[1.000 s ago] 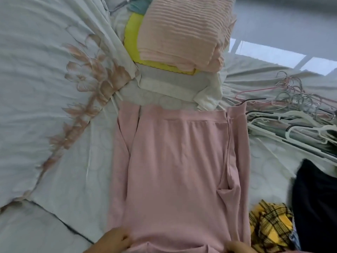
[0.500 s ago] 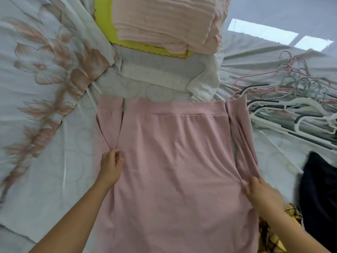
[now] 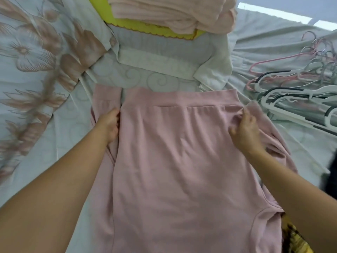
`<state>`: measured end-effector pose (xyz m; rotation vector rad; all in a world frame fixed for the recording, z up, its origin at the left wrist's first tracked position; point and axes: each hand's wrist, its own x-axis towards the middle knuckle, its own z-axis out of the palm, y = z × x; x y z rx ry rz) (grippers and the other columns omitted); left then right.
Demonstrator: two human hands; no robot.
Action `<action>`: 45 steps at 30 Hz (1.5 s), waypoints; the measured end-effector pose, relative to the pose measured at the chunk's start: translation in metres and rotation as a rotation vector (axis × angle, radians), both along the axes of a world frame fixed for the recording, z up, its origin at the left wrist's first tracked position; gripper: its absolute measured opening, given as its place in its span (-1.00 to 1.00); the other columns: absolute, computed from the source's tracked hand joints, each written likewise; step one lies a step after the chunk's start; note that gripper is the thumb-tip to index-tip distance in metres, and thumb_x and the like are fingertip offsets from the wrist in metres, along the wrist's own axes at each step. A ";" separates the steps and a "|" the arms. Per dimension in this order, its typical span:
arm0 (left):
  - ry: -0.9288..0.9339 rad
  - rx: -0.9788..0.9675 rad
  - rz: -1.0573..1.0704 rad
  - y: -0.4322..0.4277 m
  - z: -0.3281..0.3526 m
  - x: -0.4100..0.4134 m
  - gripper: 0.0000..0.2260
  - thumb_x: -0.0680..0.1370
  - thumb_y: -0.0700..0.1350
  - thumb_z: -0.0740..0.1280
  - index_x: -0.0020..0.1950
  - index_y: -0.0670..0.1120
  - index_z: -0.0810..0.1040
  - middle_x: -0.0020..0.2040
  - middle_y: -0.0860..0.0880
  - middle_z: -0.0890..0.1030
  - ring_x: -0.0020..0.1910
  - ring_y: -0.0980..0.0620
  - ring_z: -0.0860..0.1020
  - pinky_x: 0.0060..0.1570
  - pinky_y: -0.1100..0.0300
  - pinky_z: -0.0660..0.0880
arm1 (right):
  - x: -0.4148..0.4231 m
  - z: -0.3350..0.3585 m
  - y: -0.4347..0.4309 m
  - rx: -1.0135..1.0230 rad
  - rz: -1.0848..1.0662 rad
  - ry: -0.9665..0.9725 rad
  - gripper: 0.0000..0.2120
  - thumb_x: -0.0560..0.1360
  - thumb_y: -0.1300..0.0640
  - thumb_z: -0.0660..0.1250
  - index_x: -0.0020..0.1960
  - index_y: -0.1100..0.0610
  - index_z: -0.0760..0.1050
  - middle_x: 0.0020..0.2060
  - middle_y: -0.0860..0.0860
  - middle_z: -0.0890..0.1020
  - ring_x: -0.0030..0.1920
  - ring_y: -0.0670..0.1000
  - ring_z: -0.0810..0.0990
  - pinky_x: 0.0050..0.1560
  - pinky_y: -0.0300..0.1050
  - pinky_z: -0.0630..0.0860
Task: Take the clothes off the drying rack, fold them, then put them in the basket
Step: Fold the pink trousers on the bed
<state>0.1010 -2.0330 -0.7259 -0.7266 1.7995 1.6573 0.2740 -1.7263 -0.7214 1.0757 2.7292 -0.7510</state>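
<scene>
Left hand [image 3: 109, 124] and right hand [image 3: 245, 129] pinch pink garment [image 3: 182, 161] sides on floral bedsheet [image 3: 42, 73].

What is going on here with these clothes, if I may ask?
A person is folding a pale pink knit garment spread flat on a white floral bedsheet. The left hand grips its left side flap and the right hand pinches the right edge near the top band. A stack of folded clothes lies beyond it, and a pile of plastic hangers sits to the right. No basket is in view.
</scene>
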 end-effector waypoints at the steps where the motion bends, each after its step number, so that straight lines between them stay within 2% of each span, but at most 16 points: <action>1: -0.012 0.027 0.002 0.001 -0.005 -0.008 -0.77 0.64 -0.06 0.13 -0.05 -0.12 0.53 -0.15 -0.02 0.56 -0.22 0.10 0.53 -0.28 0.29 0.52 | -0.010 -0.002 0.000 0.034 0.006 -0.007 -0.33 0.50 0.18 0.29 0.50 0.24 0.04 0.47 0.27 0.12 0.44 0.25 0.14 0.41 0.05 0.12; 5: 0.079 -0.013 0.073 0.000 -0.022 -0.028 -0.89 0.59 -0.17 0.24 -0.10 -0.08 0.52 -0.14 -0.02 0.56 -0.13 0.04 0.55 -0.30 0.27 0.52 | -0.024 -0.014 0.018 0.155 0.087 -0.160 -0.45 0.54 0.13 0.19 0.47 0.17 0.13 0.50 0.17 0.09 0.45 0.23 0.09 0.43 0.11 0.12; 8: 0.232 -0.162 0.177 -0.017 -0.020 -0.035 -0.83 0.54 -0.21 0.32 -0.24 -0.03 0.48 -0.26 0.01 0.53 -0.11 0.02 0.50 -0.23 0.25 0.47 | -0.012 -0.016 0.034 0.250 0.187 -0.376 -0.47 0.61 0.12 0.00 0.54 0.02 -0.06 0.54 0.00 -0.10 0.52 0.12 -0.03 0.47 0.08 0.01; 12: 0.064 0.055 0.093 -0.027 -0.008 -0.005 -0.91 0.59 -0.11 0.26 -0.03 -0.10 0.52 -0.34 0.04 0.65 -0.33 0.14 0.60 -0.31 0.25 0.58 | -0.010 0.000 0.030 0.196 0.146 -0.370 -0.48 0.62 0.16 -0.05 0.55 -0.04 -0.09 0.53 -0.04 -0.19 0.53 0.07 -0.12 0.47 0.06 -0.08; 15: -0.049 0.025 -0.065 -0.038 0.003 0.034 -0.70 0.60 0.01 0.19 0.16 -0.19 0.50 -0.17 -0.04 0.63 -0.23 0.08 0.59 -0.29 0.21 0.57 | 0.012 -0.002 0.001 0.252 0.281 -0.080 -0.44 0.52 0.28 0.03 0.52 0.14 0.10 0.53 0.14 0.01 0.51 0.12 -0.01 0.46 0.08 -0.02; 18: -0.149 -0.076 -0.264 -0.057 0.013 0.077 -0.67 0.58 0.09 0.17 0.05 -0.15 0.54 -0.13 -0.11 0.67 -0.28 0.02 0.60 -0.32 0.20 0.55 | 0.069 -0.025 -0.038 0.183 0.454 -0.025 -0.50 0.50 0.10 0.05 0.39 0.29 0.31 0.38 0.31 0.32 0.37 0.21 0.23 0.30 0.19 0.30; 20: -0.260 -0.039 -0.391 -0.068 0.022 0.107 -0.64 0.49 0.13 0.28 0.03 -0.16 0.56 0.00 -0.17 0.66 -0.21 0.00 0.63 -0.22 0.17 0.57 | 0.104 -0.035 -0.045 0.147 0.428 -0.123 -0.42 0.60 -0.10 -0.10 0.41 0.28 0.28 0.40 0.27 0.31 0.39 0.16 0.19 0.34 0.07 0.16; 22: -0.308 -0.077 -0.572 -0.076 0.024 0.134 -0.57 0.36 0.17 0.44 0.00 -0.15 0.58 -0.03 -0.16 0.67 -0.26 0.02 0.65 -0.28 0.19 0.58 | 0.125 -0.035 -0.039 0.136 0.340 -0.184 -0.27 0.55 -0.26 -0.29 0.50 0.20 0.11 0.49 0.12 0.10 0.48 0.04 0.05 0.43 -0.11 -0.10; 25: -0.019 -0.484 -0.704 -0.091 0.011 0.153 -0.73 0.39 0.10 0.47 -0.12 -0.07 0.53 -0.14 -0.03 0.64 -0.26 0.05 0.58 -0.29 0.22 0.46 | 0.142 -0.036 -0.019 0.125 0.293 -0.266 -0.30 0.41 -0.32 -0.39 0.48 -0.04 -0.23 0.49 -0.13 -0.21 0.47 -0.18 -0.25 0.33 -0.33 -0.50; 28: 0.162 -0.738 -0.497 -0.110 0.010 0.156 -0.59 0.45 0.25 0.29 -0.32 -0.09 0.45 -0.33 -0.03 0.55 -0.25 -0.11 0.51 -0.27 0.11 0.36 | 0.143 -0.036 -0.018 0.107 0.293 -0.311 -0.32 0.39 -0.30 -0.41 0.46 -0.07 -0.30 0.47 -0.19 -0.28 0.44 -0.24 -0.32 0.30 -0.33 -0.54; 32: 0.232 -0.785 -0.224 -0.134 0.006 0.153 -0.67 0.58 0.07 0.22 -0.10 -0.21 0.48 -0.14 -0.13 0.57 -0.14 -0.14 0.51 -0.19 0.08 0.37 | 0.138 -0.036 -0.027 0.181 0.245 -0.263 -0.31 0.46 -0.20 -0.33 0.52 0.07 -0.13 0.51 -0.05 -0.10 0.49 -0.14 -0.17 0.35 -0.28 -0.46; 34: 0.193 -0.653 -0.182 -0.137 -0.004 0.141 -0.70 0.56 0.04 0.27 0.04 -0.21 0.49 -0.02 -0.13 0.58 -0.05 -0.12 0.53 -0.06 0.06 0.43 | 0.132 -0.029 -0.044 0.195 0.269 -0.145 -0.39 0.51 -0.03 -0.12 0.49 0.22 0.15 0.48 0.12 0.15 0.50 -0.02 -0.01 0.44 -0.20 -0.31; 37: 0.056 -0.334 -0.085 -0.124 -0.015 0.121 -0.69 0.54 -0.01 0.32 0.17 -0.20 0.50 0.04 -0.13 0.60 -0.01 -0.09 0.58 -0.02 0.09 0.50 | 0.130 -0.027 -0.095 0.162 0.522 0.136 -0.49 0.47 0.10 0.07 0.39 0.21 0.25 0.41 0.14 0.30 0.52 -0.07 -0.07 0.47 -0.15 -0.09; 42: 0.056 0.093 0.364 -0.135 -0.001 0.130 -0.91 0.57 -0.19 0.25 0.00 -0.13 0.54 -0.19 0.01 0.67 -0.16 0.11 0.62 -0.13 0.23 0.58 | 0.152 -0.047 -0.147 0.028 0.665 0.053 -0.55 0.63 -0.09 -0.11 0.46 0.01 0.20 0.53 -0.13 -0.05 0.52 -0.10 -0.07 0.48 -0.07 -0.03; 44: 0.101 0.187 0.549 -0.174 -0.003 0.148 -0.95 0.49 -0.18 0.35 -0.06 -0.08 0.57 -0.15 0.03 0.66 -0.02 0.10 0.60 0.06 0.26 0.53 | 0.156 -0.049 -0.143 0.009 0.663 0.019 -0.53 0.62 -0.12 -0.16 0.50 -0.08 0.10 0.53 -0.15 -0.08 0.52 -0.11 -0.09 0.48 -0.08 -0.05; 45: 0.091 0.213 0.635 -0.195 -0.002 0.159 -0.81 0.33 -0.18 0.49 -0.10 -0.07 0.59 -0.13 0.03 0.65 0.02 0.08 0.58 0.15 0.23 0.48 | 0.155 -0.047 -0.141 0.018 0.685 0.021 -0.53 0.62 -0.13 -0.17 0.52 -0.11 0.02 0.53 -0.15 -0.09 0.52 -0.11 -0.10 0.48 -0.10 -0.07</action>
